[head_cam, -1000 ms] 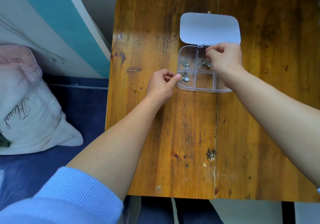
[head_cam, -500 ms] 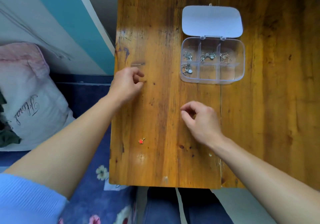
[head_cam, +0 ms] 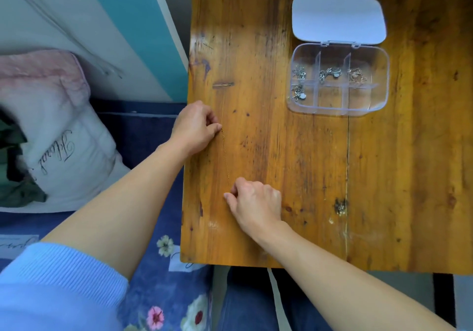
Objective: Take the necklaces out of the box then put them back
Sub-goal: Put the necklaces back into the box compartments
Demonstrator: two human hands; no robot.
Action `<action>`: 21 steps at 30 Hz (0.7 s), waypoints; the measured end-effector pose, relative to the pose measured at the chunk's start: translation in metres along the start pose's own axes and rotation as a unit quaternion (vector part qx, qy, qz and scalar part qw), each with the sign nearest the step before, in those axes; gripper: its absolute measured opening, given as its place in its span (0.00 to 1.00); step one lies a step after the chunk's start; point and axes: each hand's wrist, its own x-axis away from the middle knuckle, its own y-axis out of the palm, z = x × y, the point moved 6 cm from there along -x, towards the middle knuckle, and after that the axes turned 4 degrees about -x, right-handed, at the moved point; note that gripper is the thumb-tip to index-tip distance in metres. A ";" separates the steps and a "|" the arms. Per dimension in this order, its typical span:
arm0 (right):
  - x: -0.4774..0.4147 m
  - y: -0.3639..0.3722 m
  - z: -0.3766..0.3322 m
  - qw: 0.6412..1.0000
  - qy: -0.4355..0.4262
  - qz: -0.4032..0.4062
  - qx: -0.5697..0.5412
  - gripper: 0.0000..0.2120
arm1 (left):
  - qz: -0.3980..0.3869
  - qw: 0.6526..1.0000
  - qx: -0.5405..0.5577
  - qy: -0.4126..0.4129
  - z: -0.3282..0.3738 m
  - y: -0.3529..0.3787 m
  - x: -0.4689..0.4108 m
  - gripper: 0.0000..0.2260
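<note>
A thin gold necklace (head_cam: 225, 157) lies stretched in a line along the left part of the wooden table (head_cam: 281, 151). My left hand (head_cam: 195, 128) pinches its far end. My right hand (head_cam: 256, 202) pinches its near end, and the pendant is hidden under those fingers. The clear plastic box (head_cam: 378, 100) stands at the back right with its lid (head_cam: 339, 18) folded open. Silver necklaces (head_cam: 299, 82) fill two left compartments, another necklace (head_cam: 330, 72) lies in the middle back one, and a gold-toned necklace (head_cam: 357, 74) in the right back one.
The table's left edge runs right beside my left hand, with a bed, a pillow (head_cam: 56, 131) and a blue floral cover (head_cam: 163, 292) below it. The table's near edge lies just behind my right wrist.
Both hands left the box and came to the table's left side. The gold necklace was drawn out straight, and my right hand has closed on its near end over the red pendant.
</note>
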 end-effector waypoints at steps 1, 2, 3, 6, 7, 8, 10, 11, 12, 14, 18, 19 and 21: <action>0.001 0.001 -0.001 1.000 0.003 -0.010 -0.002 0.12 | -0.002 1.000 -0.003 0.005 0.000 0.001 0.000 0.05; 0.003 0.001 -0.001 1.000 0.009 -0.017 -0.002 0.10 | -0.003 1.000 -0.006 0.010 0.000 0.001 0.000 0.05; 0.005 0.000 0.000 1.000 0.016 -0.018 0.001 0.10 | -0.003 1.000 -0.010 0.017 0.001 0.001 0.001 0.05; 0.009 -0.007 0.016 0.999 0.050 -0.010 -0.003 0.08 | 0.003 0.998 -0.031 0.046 0.003 0.003 0.009 0.05; 0.010 -0.010 0.023 0.998 0.058 -0.004 -0.013 0.07 | 0.012 0.998 -0.027 0.058 0.004 0.003 0.012 0.05; 0.012 -0.014 0.029 0.998 0.060 0.003 -0.027 0.05 | 0.023 0.998 -0.010 0.065 0.005 0.002 0.017 0.05; 0.015 -0.022 0.044 0.995 0.067 0.007 -0.070 0.03 | 0.045 0.996 0.060 0.058 0.005 -0.003 0.023 0.04; 0.017 -0.026 0.052 0.991 0.076 0.007 -0.113 0.03 | 0.048 0.992 0.107 0.040 0.005 -0.006 0.026 0.04; 0.019 -0.031 0.060 0.981 0.091 0.014 -0.169 0.03 | 0.041 0.986 0.159 0.015 0.005 -0.008 0.027 0.04; 0.023 -0.044 0.078 0.950 0.134 0.034 -0.278 0.04 | 0.003 0.966 0.257 -0.033 0.008 -0.009 0.027 0.03; 0.027 -0.077 0.111 0.886 0.188 0.102 -0.411 0.08 | -0.112 0.909 0.394 -0.072 0.027 0.002 0.024 0.04; 0.028 -0.084 0.122 0.870 0.205 0.122 -0.431 0.08 | -0.134 0.899 0.410 -0.072 0.034 0.004 0.024 0.04; 0.032 -0.096 0.147 0.827 0.246 0.152 -0.482 0.10 | -0.166 0.890 0.419 -0.072 0.051 0.009 0.024 0.05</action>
